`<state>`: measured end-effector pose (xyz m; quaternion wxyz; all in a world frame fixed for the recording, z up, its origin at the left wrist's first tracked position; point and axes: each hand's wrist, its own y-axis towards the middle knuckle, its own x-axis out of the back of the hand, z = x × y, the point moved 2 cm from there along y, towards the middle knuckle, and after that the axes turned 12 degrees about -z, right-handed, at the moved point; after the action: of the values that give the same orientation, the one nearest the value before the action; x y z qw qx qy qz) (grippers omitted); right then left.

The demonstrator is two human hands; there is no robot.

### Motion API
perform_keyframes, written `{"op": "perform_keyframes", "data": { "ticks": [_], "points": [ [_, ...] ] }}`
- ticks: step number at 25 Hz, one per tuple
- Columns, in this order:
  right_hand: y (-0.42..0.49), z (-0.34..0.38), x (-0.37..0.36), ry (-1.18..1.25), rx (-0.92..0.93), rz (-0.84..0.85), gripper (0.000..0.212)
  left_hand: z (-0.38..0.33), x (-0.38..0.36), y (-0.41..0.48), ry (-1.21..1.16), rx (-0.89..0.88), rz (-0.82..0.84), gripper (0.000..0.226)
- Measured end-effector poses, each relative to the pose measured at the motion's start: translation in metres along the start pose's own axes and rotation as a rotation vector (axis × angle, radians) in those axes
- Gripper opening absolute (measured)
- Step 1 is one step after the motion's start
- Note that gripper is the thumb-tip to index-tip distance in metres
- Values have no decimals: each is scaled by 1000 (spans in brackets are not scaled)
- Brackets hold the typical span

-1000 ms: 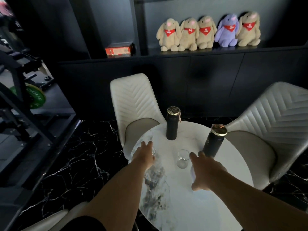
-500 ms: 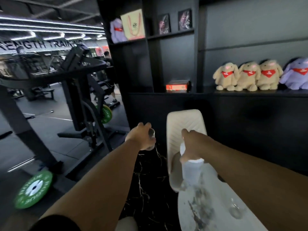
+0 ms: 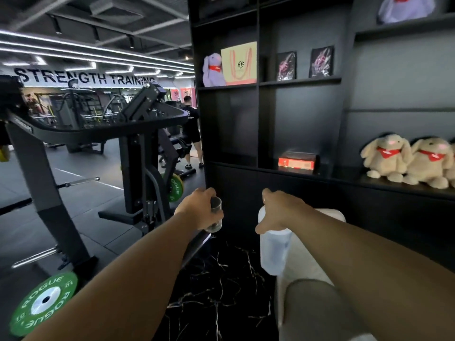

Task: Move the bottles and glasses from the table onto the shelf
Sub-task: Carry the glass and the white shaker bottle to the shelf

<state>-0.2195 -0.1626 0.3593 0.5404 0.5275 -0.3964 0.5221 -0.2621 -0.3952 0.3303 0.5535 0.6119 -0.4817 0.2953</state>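
My left hand [image 3: 198, 207] grips a small clear glass [image 3: 215, 214] and holds it in the air in front of the black shelf unit [image 3: 234, 166]. My right hand [image 3: 278, 210] holds a translucent white bottle [image 3: 273, 252] by its top; the bottle hangs below the hand, above a cream chair [image 3: 307, 291]. Both hands are at about the height of the shelf's lower ledge, a short way in front of it. The table is out of view.
A red box [image 3: 296, 163] and beige plush rabbits [image 3: 403, 159] sit on the ledge. A purple rabbit [image 3: 213, 70] and a yellow bag [image 3: 238, 63] stand higher up. A weight machine [image 3: 138, 143] and green plates [image 3: 43, 301] are at left. A person [image 3: 192, 129] stands far back.
Both hands lifted the glass and the white bottle off the table and carried them up and left toward the shelf; the view turned away from the table.
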Motion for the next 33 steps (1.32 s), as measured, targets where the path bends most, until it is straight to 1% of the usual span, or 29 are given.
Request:
{"op": "perform_keyframes", "data": {
  "ticks": [4, 7, 12, 16, 20, 22, 25, 29, 33],
  "points": [
    [90, 28, -13, -12, 18, -27, 100, 43, -2, 74, -45, -12, -23, 42],
    [143, 45, -19, -18, 18, -30, 98, 75, -7, 108, -81, -7, -55, 48],
    [248, 65, -31, -13, 4, 12, 99, 128, -24, 174, -109, 69, -72, 56],
    [355, 72, -49, 0, 24, 17, 97, 158, -47, 266, -100, 67, -89, 56],
    [478, 59, -73, 59, 47, -11, 98, 174, -88, 383, -93, 77, -137, 59],
    [534, 51, -79, 77, 60, -21, 100, 176, -110, 439, -87, 98, -127, 64],
    [615, 34, -79, 67, 83, -87, 100, 180, -145, 518, -105, 93, -119, 68],
    [704, 1, -87, 58, 40, -124, 93, 194, -201, 606, -121, 104, -66, 68],
    [795, -32, -121, 44, -37, -132, 93, 218, -269, 701, -135, 91, -9, 69]
  ]
}}
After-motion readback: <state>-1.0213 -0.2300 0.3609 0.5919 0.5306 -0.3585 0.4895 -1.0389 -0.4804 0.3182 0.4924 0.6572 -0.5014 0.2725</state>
